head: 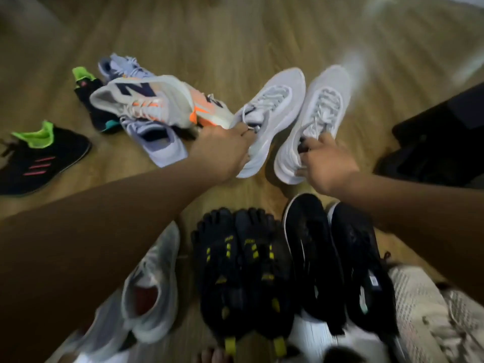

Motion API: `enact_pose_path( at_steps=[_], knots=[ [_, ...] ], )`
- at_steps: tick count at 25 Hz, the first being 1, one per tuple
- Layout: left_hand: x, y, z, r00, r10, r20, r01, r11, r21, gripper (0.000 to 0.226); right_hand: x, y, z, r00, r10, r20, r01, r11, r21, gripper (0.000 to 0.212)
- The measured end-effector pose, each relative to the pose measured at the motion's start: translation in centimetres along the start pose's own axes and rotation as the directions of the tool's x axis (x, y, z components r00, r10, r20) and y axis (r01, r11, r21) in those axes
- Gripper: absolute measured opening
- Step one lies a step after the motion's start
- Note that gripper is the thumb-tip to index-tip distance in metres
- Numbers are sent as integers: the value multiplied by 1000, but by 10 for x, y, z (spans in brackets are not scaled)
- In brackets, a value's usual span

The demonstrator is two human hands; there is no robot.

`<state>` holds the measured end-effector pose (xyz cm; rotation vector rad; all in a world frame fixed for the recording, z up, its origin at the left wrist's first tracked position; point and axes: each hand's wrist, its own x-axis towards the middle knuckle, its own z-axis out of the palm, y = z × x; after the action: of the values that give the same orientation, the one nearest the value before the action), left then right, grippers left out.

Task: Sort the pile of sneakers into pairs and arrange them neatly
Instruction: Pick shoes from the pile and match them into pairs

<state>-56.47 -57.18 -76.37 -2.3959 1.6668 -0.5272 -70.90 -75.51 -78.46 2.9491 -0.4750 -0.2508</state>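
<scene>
View from a head-worn camera, looking down at a wooden floor (pixel 235 35) scattered with sneakers; the picture is somewhat blurred. The person's left hand (pixel 225 150) has its fingers curled round the heel collar of one white sneaker (pixel 272 106), and the right hand (pixel 324 163) grips the heel collar of a matching white sneaker (pixel 318 113). The two shoes sit side by side in the middle of the floor, toes pointing away and slightly apart. Whether their soles rest on the floor or are just lifted cannot be told. Nearer the person lies a row that looks already sorted: grey sneakers (pixel 152 284), a black toe-shoe pair (pixel 246 271) with yellow marks, a black pair (pixel 327 258) and a white knit sneaker (pixel 424 310). Beyond the left hand is the unsorted pile: a white and orange sneaker (pixel 146 100) on top of a lavender sneaker (pixel 157 142), with black sneakers with green collars (pixel 39 158) lying apart. The step in hand appears to be pairing the white sneakers. The next move likely calls for bringing them together, toes level, and setting them down in line with the sorted row, before returning to the pile.
</scene>
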Motion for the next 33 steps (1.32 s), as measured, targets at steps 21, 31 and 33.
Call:
enact_pose_path(
  at_steps=[21, 31, 33],
  knots=[
    [-463, 200, -223, 494, -256, 831, 824, 443, -354, 10, -420, -220, -46, 734, -589, 338, 556, 807, 200, 14],
    [-479, 203, -221, 256, 88, 963, 941, 203, -269, 64, -457, -254, -61, 734, -266, 625, 54, 940, 338, 53],
    [-475, 181, -230, 241, 44, 970, 960, 133, -245, 58, -453, -254, -78, 761, -178, 624, -84, 927, 366, 47]
  ],
)
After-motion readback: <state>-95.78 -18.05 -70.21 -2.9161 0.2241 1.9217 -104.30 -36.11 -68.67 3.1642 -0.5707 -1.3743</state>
